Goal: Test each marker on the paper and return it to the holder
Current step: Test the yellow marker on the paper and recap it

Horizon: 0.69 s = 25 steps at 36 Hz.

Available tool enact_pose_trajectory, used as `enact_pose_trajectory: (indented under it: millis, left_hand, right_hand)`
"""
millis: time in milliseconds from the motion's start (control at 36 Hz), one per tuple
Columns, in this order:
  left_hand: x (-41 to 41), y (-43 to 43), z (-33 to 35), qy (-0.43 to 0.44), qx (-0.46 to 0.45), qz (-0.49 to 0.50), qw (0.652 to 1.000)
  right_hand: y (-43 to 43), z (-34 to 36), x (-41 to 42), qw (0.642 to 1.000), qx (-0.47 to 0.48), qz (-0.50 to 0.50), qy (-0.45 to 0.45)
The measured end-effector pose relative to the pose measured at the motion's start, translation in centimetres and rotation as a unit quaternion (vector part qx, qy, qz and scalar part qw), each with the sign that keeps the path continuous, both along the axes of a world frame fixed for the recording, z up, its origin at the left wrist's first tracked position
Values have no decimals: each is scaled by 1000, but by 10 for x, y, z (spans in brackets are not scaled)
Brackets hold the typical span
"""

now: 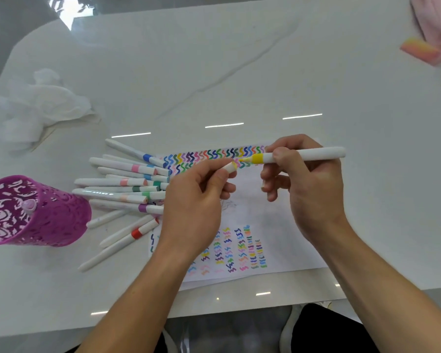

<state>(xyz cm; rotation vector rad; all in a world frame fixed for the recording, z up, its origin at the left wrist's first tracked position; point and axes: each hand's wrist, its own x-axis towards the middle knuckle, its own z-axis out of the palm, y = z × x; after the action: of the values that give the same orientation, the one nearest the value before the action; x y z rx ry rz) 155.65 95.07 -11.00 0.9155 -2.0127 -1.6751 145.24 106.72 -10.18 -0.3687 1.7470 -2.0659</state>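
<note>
The yellow marker (301,156) is uncapped, a white barrel with a yellow band, its tip over the top row of squiggles on the paper (260,205). The right hand (308,184) has its fingers closed around the barrel; the left hand (196,200) pinches the white cap (230,167) just beside the tip. Loose capped markers (127,184) lie heaped at the paper's left edge. The purple perforated holder (36,212) stands further left, 1 marker inside. The glossy white bench (239,72) lies open beyond the paper; crumpled tissue (41,103) sits far left.
</note>
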Motion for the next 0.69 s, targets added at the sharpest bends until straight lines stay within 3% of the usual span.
enact_pose_trajectory:
  millis: [694]
  left_hand:
    - [2, 5, 4, -17, -36, -58, 998]
  right_hand:
    - [4, -14, -8, 995, 46, 85, -3]
